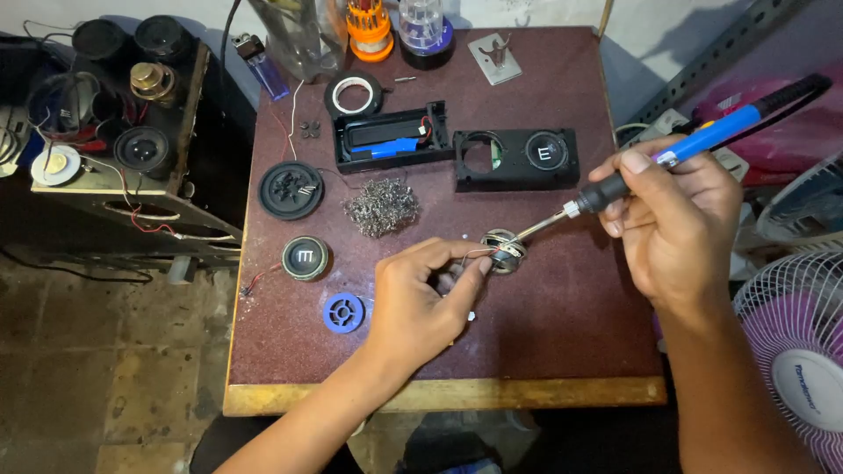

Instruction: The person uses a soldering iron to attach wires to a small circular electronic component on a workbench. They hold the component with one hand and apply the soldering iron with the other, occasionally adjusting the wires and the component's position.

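near the middle of the dark red table [544,333], a small round speaker part [504,250], lying flat and pinched at its left edge by the left hand [420,303]. fingers [465,274] clenched on the part and on a thin wire beside it. right hand [676,219] wrapped tight around the black grip of a soldering iron [702,140] with a blue handle, held slanting down to the left, metal tip touching the top of the speaker part.

behind the hands, a tangle of metal wool [380,207], a black speaker case [516,160] with two round openings, one filled and one bare, and just left of it an open black tray [391,138] with a blue battery inside. further left on the table, a black round grille [291,190], a second small speaker [305,258] face up, a blue plastic ring [343,312]. at the far edge, a roll of black tape [353,93], a blue lighter [262,63], an orange screwdriver set [369,31]. off the table to the left, a wooden box [132,189] with loose speakers and wires; to the right, a pink fan [795,360].
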